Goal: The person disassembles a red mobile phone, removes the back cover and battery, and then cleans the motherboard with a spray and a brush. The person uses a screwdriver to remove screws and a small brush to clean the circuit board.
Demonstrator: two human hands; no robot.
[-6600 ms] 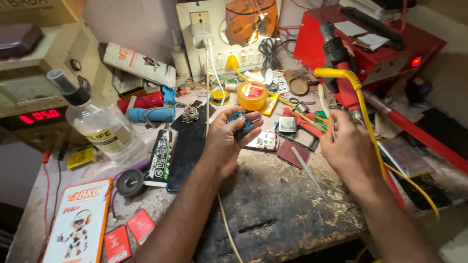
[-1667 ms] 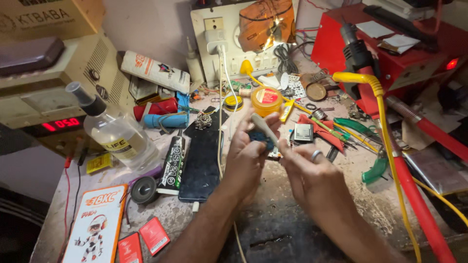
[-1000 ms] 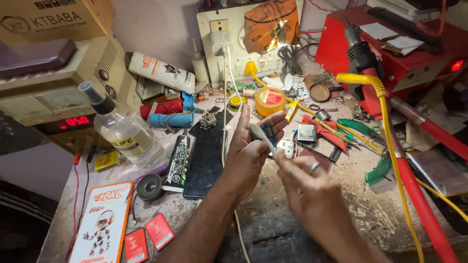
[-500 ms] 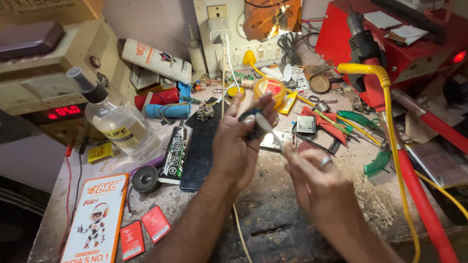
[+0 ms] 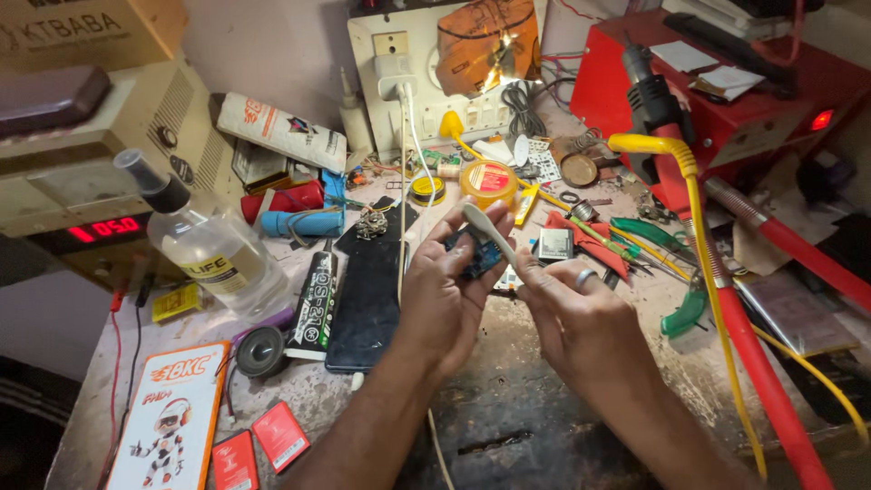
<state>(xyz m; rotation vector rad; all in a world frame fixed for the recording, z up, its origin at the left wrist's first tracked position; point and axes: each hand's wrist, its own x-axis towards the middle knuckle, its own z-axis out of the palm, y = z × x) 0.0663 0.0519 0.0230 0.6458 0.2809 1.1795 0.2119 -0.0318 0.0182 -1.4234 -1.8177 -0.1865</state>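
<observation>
My left hand [image 5: 445,295] grips a small blue circuit board [image 5: 478,254] between thumb and fingers, just above the worn bench. My right hand [image 5: 572,313], with a ring on one finger, holds a slim white brush-like tool [image 5: 490,234] whose tip lies across the board. A black phone [image 5: 367,295] lies face up just left of my left hand, next to a black tube [image 5: 315,295].
A clear spray bottle [image 5: 213,249] and a bench power supply with a red display [image 5: 100,227] stand at the left. A red station [image 5: 726,100], a yellow hose [image 5: 699,227], green pliers [image 5: 680,308] and red pliers [image 5: 590,240] crowd the right. Solder reel [image 5: 490,181] and socket board [image 5: 408,63] sit behind.
My right hand left the bench at the right, came beside the left hand and took up the white tool. Both hands now stay close together over the board.
</observation>
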